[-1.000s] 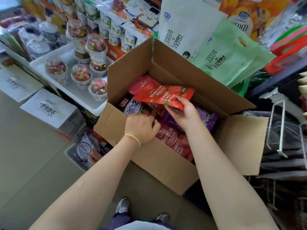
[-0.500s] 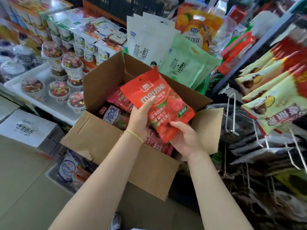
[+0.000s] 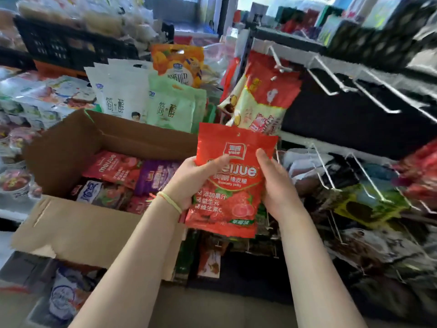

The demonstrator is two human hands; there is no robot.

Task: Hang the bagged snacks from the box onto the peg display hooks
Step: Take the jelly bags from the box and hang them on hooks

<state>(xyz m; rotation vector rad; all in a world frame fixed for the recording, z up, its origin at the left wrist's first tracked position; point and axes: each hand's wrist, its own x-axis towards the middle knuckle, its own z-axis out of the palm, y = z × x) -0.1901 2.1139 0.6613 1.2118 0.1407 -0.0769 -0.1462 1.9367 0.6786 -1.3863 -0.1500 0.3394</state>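
Red gummy bag (image 3: 233,176) upright between my hands.
My left hand (image 3: 194,178) and right hand (image 3: 275,183) grip its sides, fingers closed on it, beside the open box (image 3: 78,223), near the peg hooks (image 3: 331,84).

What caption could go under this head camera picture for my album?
Both hands, left and right, hold a red gummy bag upright between the open box and empty peg hooks.

A red gummy bag (image 3: 233,183) printed with strawberries stands upright in the air, just right of the open cardboard box (image 3: 78,223) and in front of the display rack. More red, purple and blue-white snack bags (image 3: 132,178) lie flat inside the box. White wire peg hooks (image 3: 335,84) jut from the rack, several bare.
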